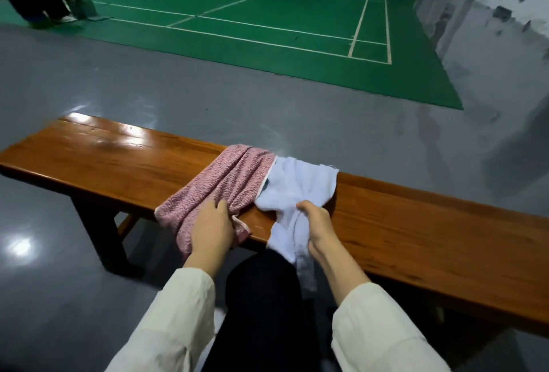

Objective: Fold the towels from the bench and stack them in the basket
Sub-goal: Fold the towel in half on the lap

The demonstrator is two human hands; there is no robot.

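Gripping a crumpled white terry towel [297,181] in a closed fist, your right hand [316,224] is sitting at the near edge of the long glossy brown wooden desk [118,164]. Its fingers [306,208] are wrapping tight round a bunched fold. A tail of the cloth is hanging off the near edge below your wrist, while the rest is lying spread toward the far edge.

Your left hand [212,224] is resting palm down on a rumpled pink terry towel [225,181] just beside the white one. The pink cloth is stretching across the desk from far edge to near edge and drooping over the near edge under your palm. Whether the left fingers are pinching it or only pressing on it, you cannot tell from this angle.

The two towels are touching near the far edge, the pink border lying against the white one. Your cream sleeves [178,312] are reaching out over a dark trouser leg [264,297], above the shiny grey floor [267,110].
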